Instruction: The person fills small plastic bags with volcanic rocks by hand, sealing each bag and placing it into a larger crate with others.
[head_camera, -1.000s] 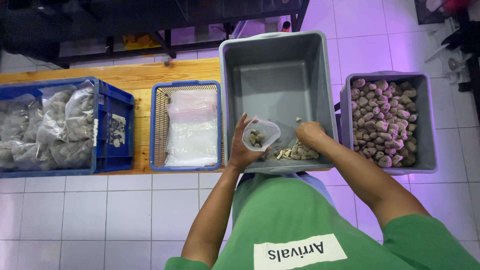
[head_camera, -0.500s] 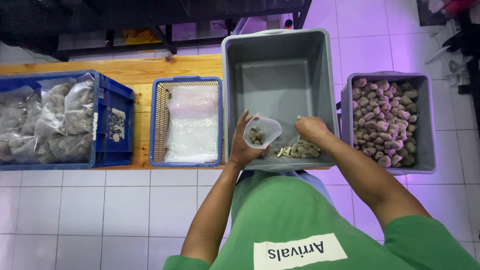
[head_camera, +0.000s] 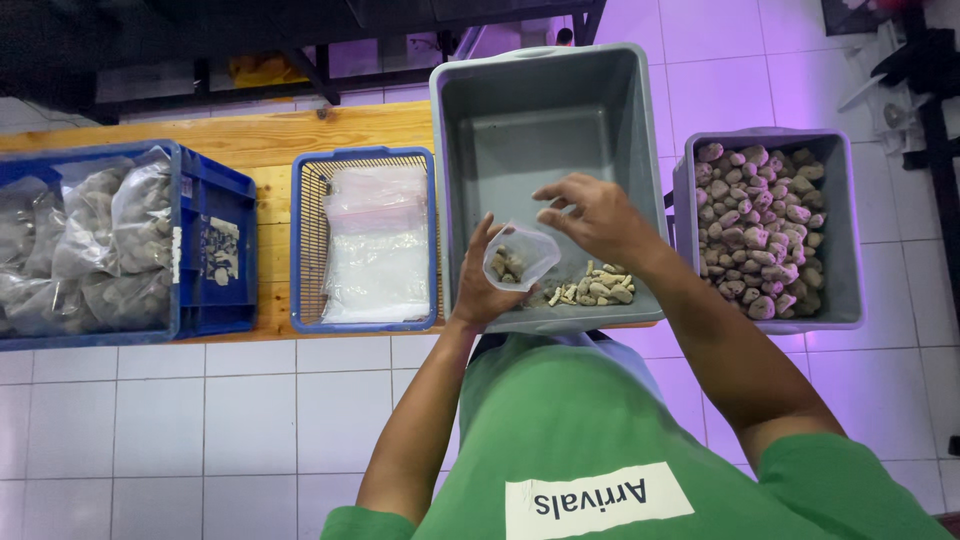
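L hand (head_camera: 480, 290) grips a clear bag (head_camera: 520, 257), fingers clamped on its rim; bag has a few pale bits inside, sits over the grey tub (head_camera: 545, 120) near edge. R hand (head_camera: 600, 215) hovers just above bag w/ fingers apart, holding nothing. Pile of bits (head_camera: 595, 288) lies in tub right beside bag. 2nd tub of rocks (head_camera: 760, 225) to R.

Clear bag (head_camera: 520, 258), open, pale pieces inside, upright.
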